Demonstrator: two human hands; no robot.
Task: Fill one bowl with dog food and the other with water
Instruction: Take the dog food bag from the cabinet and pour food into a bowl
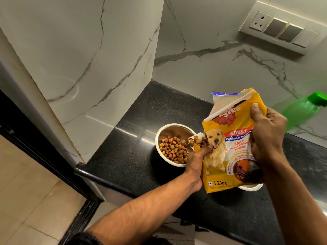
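Note:
A yellow dog food bag is tilted to the left over the black counter. My left hand grips its lower left edge near a torn corner. My right hand holds its right side. Brown kibble spills from the torn corner into a steel bowl, which is partly filled. A second bowl shows only its white rim below the bag. A green water bottle leans at the right, behind my right hand.
Marble walls close in the counter at the back and left. A switch panel is mounted on the back wall at upper right. The counter's front edge drops to a tiled floor at the left.

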